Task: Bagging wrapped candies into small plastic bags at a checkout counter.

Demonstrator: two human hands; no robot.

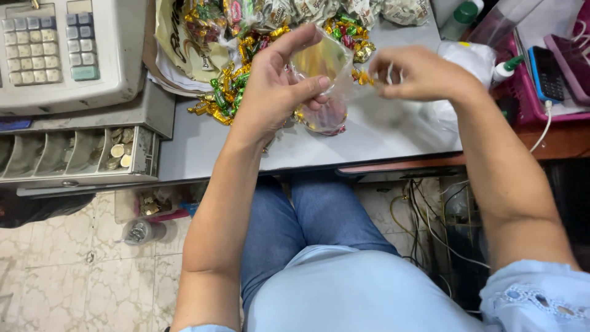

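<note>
My left hand [279, 86] holds up a small clear plastic bag [324, 80] by its top, thumb and fingers pinching it; wrapped candies sit in the bag's bottom. My right hand [418, 74] is just right of the bag, fingers curled around a thin white tie or strip, touching the bag's edge. Behind both hands lies a heap of wrapped candies [228, 92] in gold, green and red foil on the grey counter [196, 147].
A cash register [67, 49] with an open coin drawer [80, 154] stands at the left. Larger candy bags [184, 37] lie at the back. A pink tray [541, 104] with a blue phone [546, 74] and bottles sits at the right. Cables hang under the counter.
</note>
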